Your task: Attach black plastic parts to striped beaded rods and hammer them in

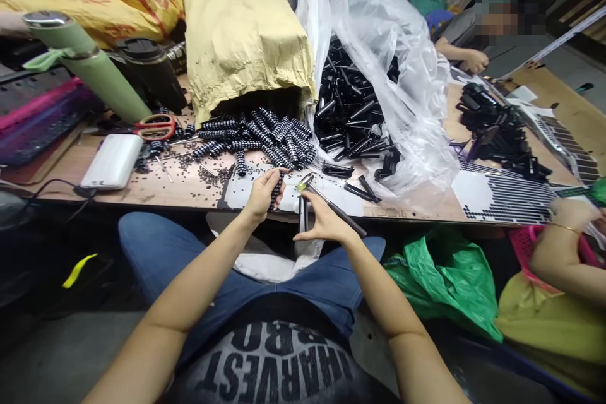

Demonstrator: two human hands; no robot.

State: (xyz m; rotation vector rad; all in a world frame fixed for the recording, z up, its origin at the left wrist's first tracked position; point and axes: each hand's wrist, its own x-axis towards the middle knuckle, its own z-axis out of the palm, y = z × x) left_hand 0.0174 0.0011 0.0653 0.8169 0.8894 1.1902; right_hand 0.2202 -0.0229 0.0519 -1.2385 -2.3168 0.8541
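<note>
My left hand [262, 194] grips a short black-and-white beaded stick [276, 190] at the front edge of the low wooden table [189, 189]. Close beside it, my right hand [324, 221] holds a long thin dark tool [337, 209] with a yellow-green tip near the stick's top. Just beyond the hands lies a heap of the same beaded sticks [265, 136], spilling from a yellow-brown paper sack [243, 31]. A clear plastic bag [392, 57] full of black plastic parts [353, 110] lies to the right of the sack.
A green flask [88, 66], a black lidded cup [149, 72], red-handled scissors [156, 127] and a white power bank [112, 162] sit at the left. Another person's hand [570, 214] rests at the table's right, near perforated white trays [506, 192]. A green bag [442, 281] lies below.
</note>
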